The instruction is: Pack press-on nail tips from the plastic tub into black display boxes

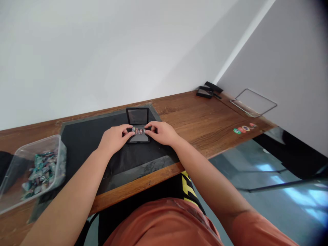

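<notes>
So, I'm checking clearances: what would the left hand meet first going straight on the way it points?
The left hand would likely meet the row of small pieces at the open black case; its fingertips seem there, though depth is unclear.

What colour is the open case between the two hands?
The case is black around a grey inside, shown best in the head view.

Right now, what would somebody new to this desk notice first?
Probably the open black case on the dark mat, with a row of small pieces between the left hand and the right hand. Next might come the clear tub of greenish bits at the far left, then the bright discs on the right part of the table.
</notes>
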Tool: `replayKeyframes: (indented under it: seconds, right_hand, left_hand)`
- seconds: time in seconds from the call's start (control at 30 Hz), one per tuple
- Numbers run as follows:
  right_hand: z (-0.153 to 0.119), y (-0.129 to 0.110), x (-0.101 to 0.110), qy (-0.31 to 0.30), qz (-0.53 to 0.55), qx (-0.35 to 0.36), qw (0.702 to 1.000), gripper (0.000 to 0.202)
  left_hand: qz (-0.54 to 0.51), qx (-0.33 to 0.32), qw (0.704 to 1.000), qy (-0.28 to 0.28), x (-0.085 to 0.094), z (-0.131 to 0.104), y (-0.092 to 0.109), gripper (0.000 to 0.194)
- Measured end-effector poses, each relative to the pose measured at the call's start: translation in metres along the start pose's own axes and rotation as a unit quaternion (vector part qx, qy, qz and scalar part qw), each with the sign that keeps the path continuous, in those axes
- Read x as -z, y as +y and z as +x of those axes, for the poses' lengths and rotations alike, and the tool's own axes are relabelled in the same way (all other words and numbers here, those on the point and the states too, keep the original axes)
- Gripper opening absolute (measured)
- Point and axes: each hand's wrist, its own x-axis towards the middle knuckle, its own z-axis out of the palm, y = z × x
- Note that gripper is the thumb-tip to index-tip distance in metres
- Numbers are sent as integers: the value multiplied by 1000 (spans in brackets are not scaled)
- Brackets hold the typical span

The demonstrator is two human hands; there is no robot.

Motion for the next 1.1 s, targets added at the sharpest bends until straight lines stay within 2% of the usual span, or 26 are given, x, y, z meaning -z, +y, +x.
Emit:
replayKeyframes:
  seconds: [0.1,0.27,0.37,0.87,1.03,1.1]
  right_hand:
    - [7,8,-4,31,53,-6,998,19]
    - [22,23,-10,131,151,-38,979,35]
    - [27,27,-13,153,186,-43,970,35]
    - [21,29,-16,146,193,-30,970,24]
    - [18,28,-15,118,185,-9,976,23]
    - [16,27,-13,91,166,12,982,24]
  left_hand:
    - [-8,-5,1000,8,-1,0,-1,37]
    - [-4,6,1000,-1,0,-1,0,41]
    - [-1,14,1000,-7,1,-1,0,43]
    - [-1,19,1000,-17,2,-3,3,45]
    - [65,-29,997,25,1,-4,12,52]
    - [63,-37,997,25,-1,-3,15,50]
